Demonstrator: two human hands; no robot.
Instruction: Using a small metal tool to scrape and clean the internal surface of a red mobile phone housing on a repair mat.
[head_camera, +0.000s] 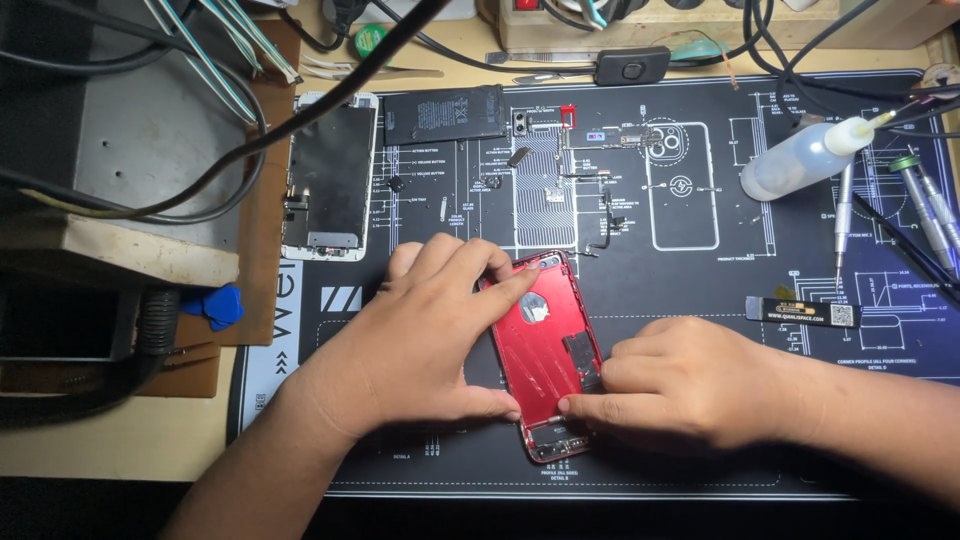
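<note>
Near the front edge of the dark work mat (700, 440) with white line drawings, a red phone housing (545, 355) lies open side up, tilted slightly, with small parts still inside it. The left hand (425, 335) rests flat over its left side, fingers (500, 290) spread loosely and lying across the upper corner while the thumb presses against the lower left edge; it steadies the housing rather than wrapping around it. The right hand (680, 385) comes in from the right, fingers curled, with thumb and forefinger pinched together at the lower part of the housing; whether they grip a small part there cannot be told. Beyond the hands, a detached phone screen (330, 180) lies at the mat's left edge, with a black battery (443, 113) just beside it. Small screws and components are spread over the middle of the mat. A clear squeeze bottle (805, 158) lies on its side at the upper right, near several screwdrivers (925, 205). A black flex strip (802, 312) lies on the mat just above the right hand. Blue picks (215, 305) sit off the mat's left edge, on the table (110, 440).
</note>
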